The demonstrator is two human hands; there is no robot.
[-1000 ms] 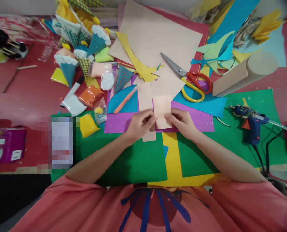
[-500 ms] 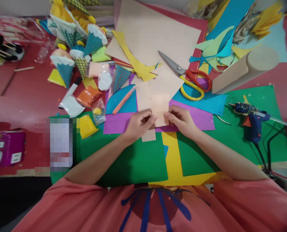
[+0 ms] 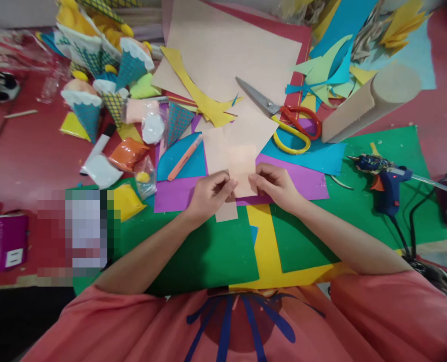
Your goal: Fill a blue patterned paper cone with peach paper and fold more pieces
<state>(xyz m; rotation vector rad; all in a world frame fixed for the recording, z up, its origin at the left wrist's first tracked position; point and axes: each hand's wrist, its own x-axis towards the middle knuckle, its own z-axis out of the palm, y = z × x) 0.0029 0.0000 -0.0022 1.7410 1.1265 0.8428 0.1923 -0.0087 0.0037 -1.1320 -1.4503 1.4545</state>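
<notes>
Between my hands is a small peach paper piece (image 3: 242, 168), roughly rectangular, held up over the other sheets. My left hand (image 3: 213, 193) pinches its left edge with thumb and bent fingers. On the opposite edge, my right hand (image 3: 276, 185) pinches it the same way. Under it lies a longer peach paper strip (image 3: 226, 212), its lower end poking out below my left hand. A purple sheet (image 3: 297, 183) is spread beneath both hands. Big scissors (image 3: 280, 109) with one red and one yellow handle rest just beyond, on peach paper.
Decorated paper cones (image 3: 84, 108) crowd the back left, near clay packets (image 3: 129, 153) and an orange marker (image 3: 185, 157). A rolled peach sheet (image 3: 370, 103) stands at right. Nearer lies a blue glue gun (image 3: 389, 188) with its cord. Green sheets (image 3: 193, 251) cover the front.
The whole view has shifted slightly, so things appear a little further left. Both hands keep their pinch on the small peach paper, which shows little other movement.
</notes>
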